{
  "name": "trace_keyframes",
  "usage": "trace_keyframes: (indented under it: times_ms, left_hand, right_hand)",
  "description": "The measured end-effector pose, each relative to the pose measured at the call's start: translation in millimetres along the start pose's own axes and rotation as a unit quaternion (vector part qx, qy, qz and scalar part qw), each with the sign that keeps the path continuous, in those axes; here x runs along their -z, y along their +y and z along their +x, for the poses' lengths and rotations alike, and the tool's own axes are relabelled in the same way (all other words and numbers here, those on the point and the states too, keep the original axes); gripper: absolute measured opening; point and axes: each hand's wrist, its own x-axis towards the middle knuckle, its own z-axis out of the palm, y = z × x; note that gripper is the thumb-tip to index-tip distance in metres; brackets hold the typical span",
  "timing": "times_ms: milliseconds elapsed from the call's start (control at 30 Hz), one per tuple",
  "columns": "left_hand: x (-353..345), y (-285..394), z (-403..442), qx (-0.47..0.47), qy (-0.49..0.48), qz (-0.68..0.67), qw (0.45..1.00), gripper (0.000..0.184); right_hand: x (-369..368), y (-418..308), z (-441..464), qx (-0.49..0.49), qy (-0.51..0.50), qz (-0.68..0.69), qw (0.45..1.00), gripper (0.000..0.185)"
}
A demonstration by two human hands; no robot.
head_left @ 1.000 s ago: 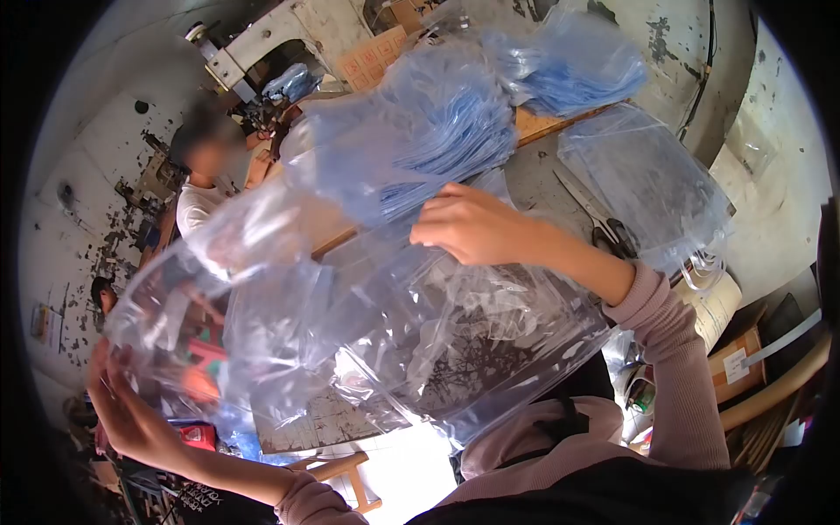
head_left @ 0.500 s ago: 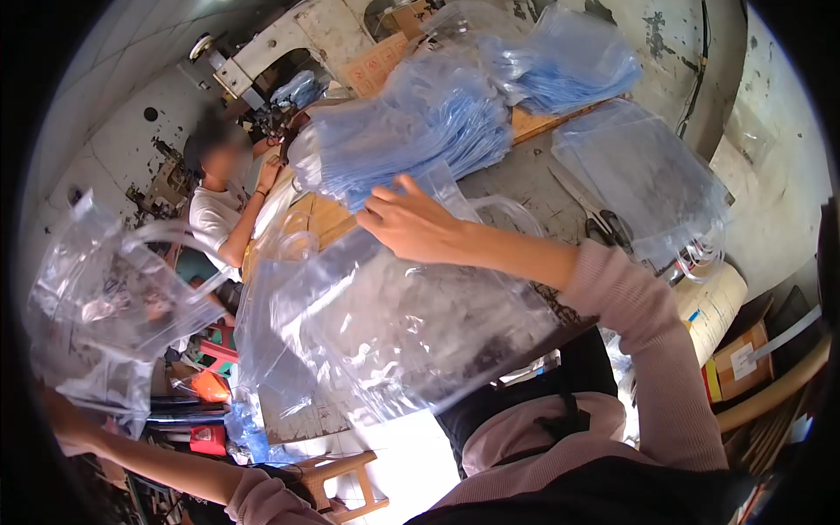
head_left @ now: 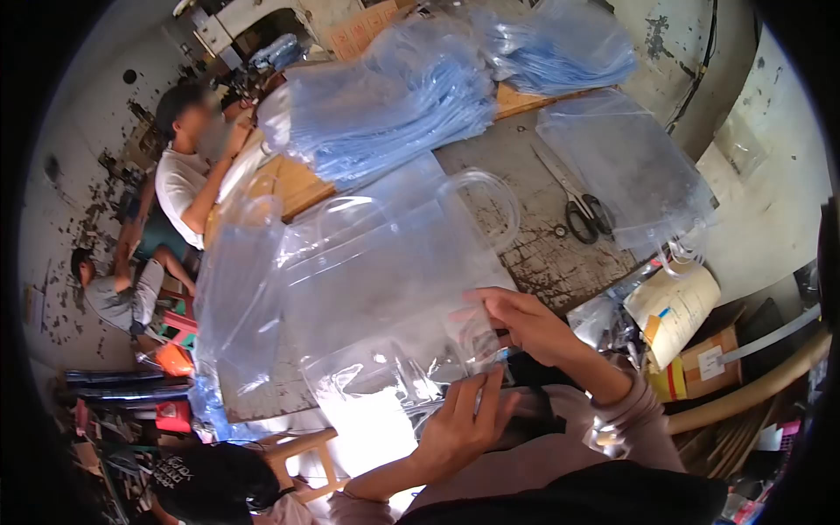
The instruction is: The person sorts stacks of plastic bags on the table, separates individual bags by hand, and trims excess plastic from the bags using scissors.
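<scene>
A clear plastic bag [head_left: 376,271] with looped handles lies over the table, its lower edge reaching past the table's front. My right hand [head_left: 525,325] is closed on the bag's right edge near its lower corner. Just below it, my left hand [head_left: 468,420] is at the bag's bottom edge with its fingers close together on the film; what it grips there is hard to make out. More clear bags [head_left: 236,297] lie at the left, partly under this one.
Blue-tinted plastic stacks [head_left: 394,105] lie at the back, another stack [head_left: 569,52] beside them. Scissors [head_left: 582,214] rest near a flat clear bag [head_left: 630,166] at right. A seated person [head_left: 184,175] works at left; another person [head_left: 122,289] sits behind. A dark-capped head [head_left: 214,481] shows below.
My left hand has come from the far left to the bag's lower edge. The bag it held up there is gone from that spot. My right hand has moved down from the bag's top.
</scene>
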Motion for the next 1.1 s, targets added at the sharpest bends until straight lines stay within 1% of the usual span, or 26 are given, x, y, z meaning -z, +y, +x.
trace_keyframes:
  times_ms: [33,67,100,167,200,233,267,300,333,367,400,433,500,533,567,600,633,667,733,800,833,900,967,1033,1067,1100]
  left_hand:
    - [-5.2,3.7,1.6,0.000,-0.001,-0.075,0.997,0.036]
    - [-5.4,4.6,2.7,0.004,-0.029,-0.117,0.993,0.041]
    - [-4.1,0.9,3.5,0.006,-0.030,-0.125,0.992,0.041]
    - [4.6,-14.2,6.0,-0.025,-0.171,-0.193,0.966,0.047]
    - [17.8,-18.9,14.5,0.000,-0.265,-0.204,0.943,0.045]
    - [19.0,-28.0,23.2,0.004,-0.260,-0.201,0.945,0.045]
    - [20.7,-37.9,32.9,-0.106,-0.218,-0.075,0.967,0.043]
    - [22.0,-46.8,42.7,-0.213,-0.172,0.053,0.960,0.041]
    - [17.6,-57.2,52.6,-0.208,-0.171,0.058,0.961,0.041]
    - [7.6,-70.6,62.4,-0.248,-0.132,0.061,0.958,0.040]
    - [-2.7,-83.7,70.4,-0.289,-0.093,0.062,0.951,0.040]
    - [-13.0,-97.1,76.7,-0.290,-0.091,0.066,0.951,0.040]
    - [-31.2,-116.8,83.8,-0.342,-0.072,-0.009,0.937,0.031]
    - [-36.8,-119.0,83.1,-0.342,-0.073,-0.017,0.937,0.031]
    - [-42.3,-119.9,81.8,-0.341,-0.052,-0.031,0.938,0.029]
    - [-47.5,-120.5,80.2,-0.338,-0.031,-0.046,0.939,0.028]
    - [-50.7,-121.1,79.0,-0.335,-0.035,-0.054,0.940,0.028]
    - [-51.7,-121.9,77.6,-0.336,-0.021,-0.049,0.940,0.026]
    - [-53.0,-123.8,74.7,-0.333,-0.013,-0.049,0.941,0.025]
    - [-55.6,-124.4,74.1,-0.344,0.030,-0.029,0.938,0.023]
    - [-56.4,-124.5,75.1,-0.341,0.030,-0.033,0.939,0.023]
    - [-56.9,-123.3,76.0,-0.370,0.075,-0.044,0.925,0.022]
    - [-58.4,-122.8,75.7,-0.366,0.073,-0.073,0.925,0.021]
    - [-59.1,-123.5,75.5,-0.361,0.075,-0.098,0.924,0.019]
    - [-57.9,-125.2,74.6,-0.368,0.056,-0.081,0.924,0.018]
    - [-56.7,-126.6,73.9,-0.377,0.037,-0.064,0.923,0.018]
  right_hand:
    - [2.0,4.4,-8.0,-0.008,0.008,-0.003,1.000,0.041]
    - [3.6,8.1,-13.9,0.020,0.040,-0.029,0.999,0.038]
    - [5.7,10.9,-18.0,0.047,0.070,-0.055,0.995,0.036]
    - [8.9,16.3,-23.3,0.060,0.073,-0.087,0.992,0.035]
    - [10.4,20.5,-22.8,0.067,0.095,-0.148,0.982,0.034]
    - [10.2,26.1,-21.8,0.075,0.116,-0.206,0.969,0.033]
    - [14.9,40.3,-17.1,0.133,0.134,-0.214,0.958,0.031]
    - [12.8,43.7,-17.2,0.134,0.127,-0.214,0.959,0.031]
    - [11.5,45.5,-16.0,0.153,0.143,-0.175,0.962,0.031]
    - [10.8,45.8,-13.1,0.173,0.159,-0.136,0.963,0.031]
    - [4.5,36.8,-15.4,0.126,0.159,-0.068,0.977,0.031]
    - [5.3,32.4,-15.5,0.129,0.157,-0.069,0.977,0.031]
    - [10.5,27.1,-19.5,0.093,0.191,-0.172,0.962,0.030]
    - [9.7,19.3,-21.2,0.057,0.202,-0.172,0.962,0.028]
    - [10.4,18.5,-21.9,0.050,0.209,-0.171,0.962,0.028]
    - [10.8,19.3,-22.4,0.055,0.203,-0.119,0.970,0.028]
    - [11.5,21.1,-22.4,0.059,0.196,-0.066,0.977,0.028]
    - [12.6,23.9,-21.9,0.051,0.199,-0.062,0.977,0.028]
    - [14.5,29.0,-21.4,0.072,0.182,-0.059,0.979,0.028]
    - [12.3,20.3,-21.6,0.050,0.176,-0.046,0.982,0.028]
    - [11.9,15.1,-21.5,0.036,0.169,-0.038,0.984,0.029]
    - [12.9,12.8,-21.4,0.024,0.164,-0.050,0.985,0.029]
    - [11.7,8.8,-23.2,0.009,0.158,-0.064,0.985,0.030]
    - [9.5,3.0,-24.0,-0.028,0.175,-0.061,0.982,0.029]
    - [9.7,4.1,-24.1,-0.035,0.175,-0.063,0.982,0.029]
    - [9.5,5.9,-24.7,-0.022,0.175,-0.070,0.982,0.028]
